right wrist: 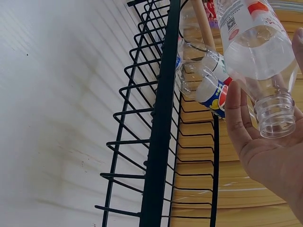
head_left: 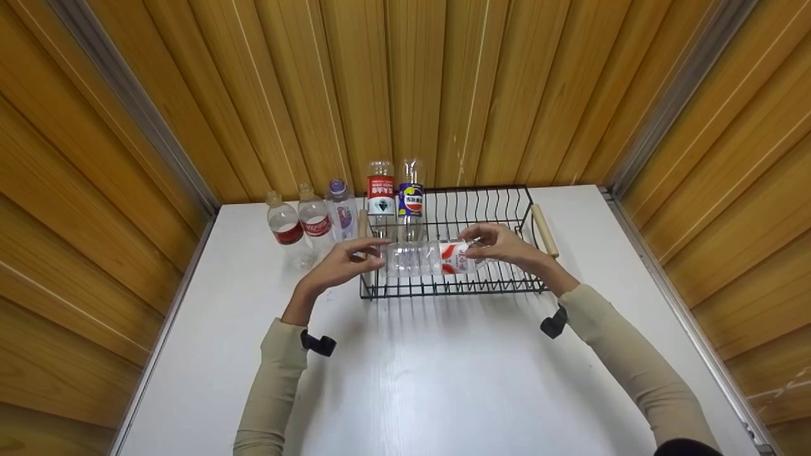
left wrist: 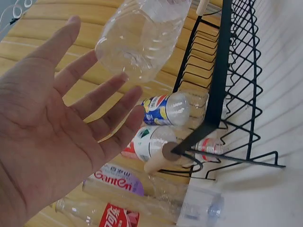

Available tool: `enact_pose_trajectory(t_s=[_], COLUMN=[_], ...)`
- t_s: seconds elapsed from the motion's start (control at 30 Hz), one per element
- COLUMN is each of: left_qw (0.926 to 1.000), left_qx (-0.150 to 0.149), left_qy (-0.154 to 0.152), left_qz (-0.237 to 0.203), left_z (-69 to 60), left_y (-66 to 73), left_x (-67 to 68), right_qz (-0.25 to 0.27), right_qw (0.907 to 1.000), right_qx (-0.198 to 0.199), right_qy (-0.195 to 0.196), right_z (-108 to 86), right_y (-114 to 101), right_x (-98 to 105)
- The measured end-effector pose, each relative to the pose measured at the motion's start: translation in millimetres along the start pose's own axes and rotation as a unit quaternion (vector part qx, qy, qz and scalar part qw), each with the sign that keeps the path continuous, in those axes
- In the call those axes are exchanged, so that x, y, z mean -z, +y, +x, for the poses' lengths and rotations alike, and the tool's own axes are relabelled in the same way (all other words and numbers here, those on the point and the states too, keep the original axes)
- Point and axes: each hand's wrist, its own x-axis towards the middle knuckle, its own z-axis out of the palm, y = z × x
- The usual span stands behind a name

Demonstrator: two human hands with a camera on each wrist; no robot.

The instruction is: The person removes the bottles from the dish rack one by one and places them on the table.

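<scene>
A clear plastic bottle (head_left: 415,258) with a red and white label lies sideways in the air above the black wire rack (head_left: 456,292). My right hand (head_left: 507,246) holds it near the neck, between thumb and fingers. Its uncapped mouth shows in the right wrist view, over the palm of the right hand (right wrist: 270,156). At the bottle's base is my left hand (head_left: 339,265). In the left wrist view that hand (left wrist: 57,127) has its fingers spread, with some fingertips at or close to the bottle's base (left wrist: 128,47); whether they touch is unclear.
Two empty bottles stand in the rack's left part, one red-labelled (head_left: 381,190), one blue-labelled (head_left: 411,199). Left of the rack, on the white table (head_left: 412,380), stand two red-labelled bottles (head_left: 289,233) (head_left: 316,225) and a purple-labelled bottle (head_left: 344,215). Wooden handles (head_left: 545,231) flank the rack.
</scene>
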Motion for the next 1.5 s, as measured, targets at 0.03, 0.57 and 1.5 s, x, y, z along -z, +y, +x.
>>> enact_pose_trajectory(t_s=[0.03,0.57,1.5], left_qw=[0.9999,0.9953,0.9989], left_qx=[-0.003,-0.011,0.040], left_qy=[-0.008,-0.094,-0.021], left_qz=[0.006,0.018,-0.014], left_z=[2.0,18.3,-39.9], left_y=[1.5,11.8,-12.8], left_x=[-1.8,-13.0,15.0], right_qz=[0.000,-0.044,-0.035], right_qw=[1.0000,0.9983,0.9985], right_qx=[0.000,0.038,0.023], right_qy=[0.002,-0.008,0.034], right_z=[0.1,-4.8,-36.2], right_y=[-0.2,-4.3,18.6], right_x=[-0.5,-3.0,66.4])
